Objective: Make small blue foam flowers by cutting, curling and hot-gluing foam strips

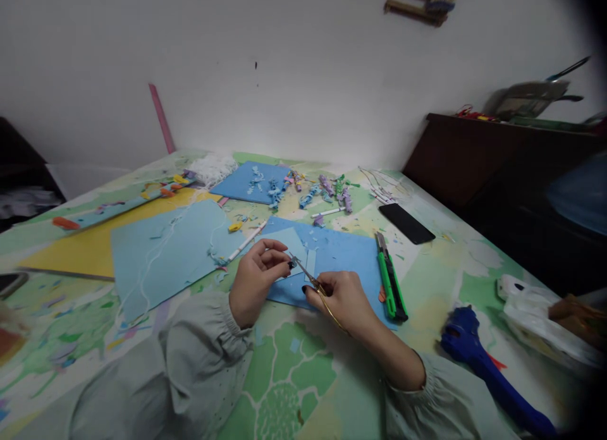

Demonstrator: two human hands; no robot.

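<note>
My right hand (342,296) grips a pair of gold-handled scissors (309,276), their blades pointing up and left toward my left hand (260,272). The thumb and fingers of my left hand pinch together at the scissor tips; whatever small piece lies between them is too small to make out. Under both hands is a blue foam sheet (351,253). On it rest a light blue sheet (291,241) and a narrow light blue strip (310,263). A green utility knife (391,282) lies at the sheet's right edge, and a white stick (247,241) is just beyond my left hand.
Left lie a large light blue sheet (165,244) and a yellow sheet (71,253). Behind are small curled paper pieces (310,196) and white string (212,169). A black phone (406,223), a blue glue gun (493,370) and a plastic bag (535,320) are on the right.
</note>
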